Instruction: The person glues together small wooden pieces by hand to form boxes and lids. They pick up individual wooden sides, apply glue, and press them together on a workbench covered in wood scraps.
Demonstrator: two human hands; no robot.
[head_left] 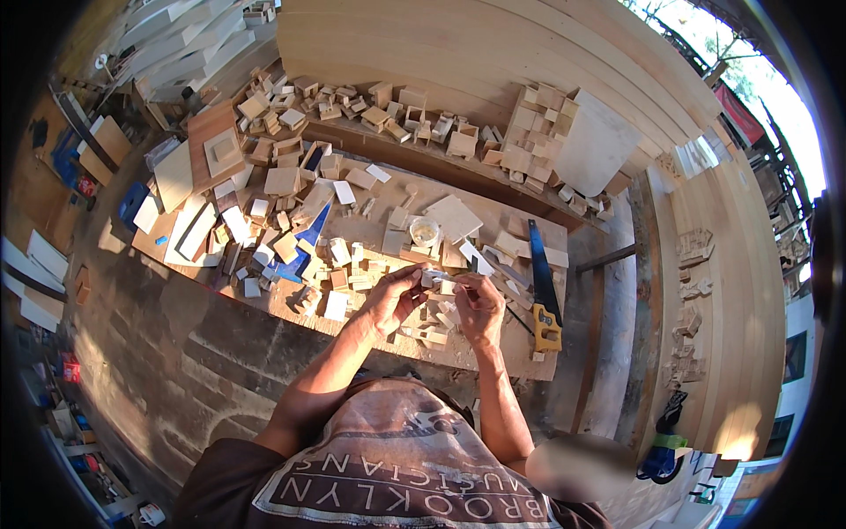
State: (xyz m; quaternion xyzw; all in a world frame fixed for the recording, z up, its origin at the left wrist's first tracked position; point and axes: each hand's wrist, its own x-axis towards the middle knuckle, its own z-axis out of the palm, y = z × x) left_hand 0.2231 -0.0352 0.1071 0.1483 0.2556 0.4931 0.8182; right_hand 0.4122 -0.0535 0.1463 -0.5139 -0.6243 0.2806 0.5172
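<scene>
Over the front of the workbench, both my hands are raised close together. My left hand pinches a small pale block between thumb and fingertips. The fingers of my right hand are curled and pressed together at the block's right side; a thin whitish thing shows there, too small to name. Just beyond my hands stands a round tub with pale contents. Small wooden blocks lie left of my left hand. To the right of my right hand rests a handsaw with a yellow handle.
Many small wooden boxes line a ledge behind the bench. A block-covered board and a pale flat panel lean at the back right. Blue angled pieces lie among offcuts. Large planks rise behind.
</scene>
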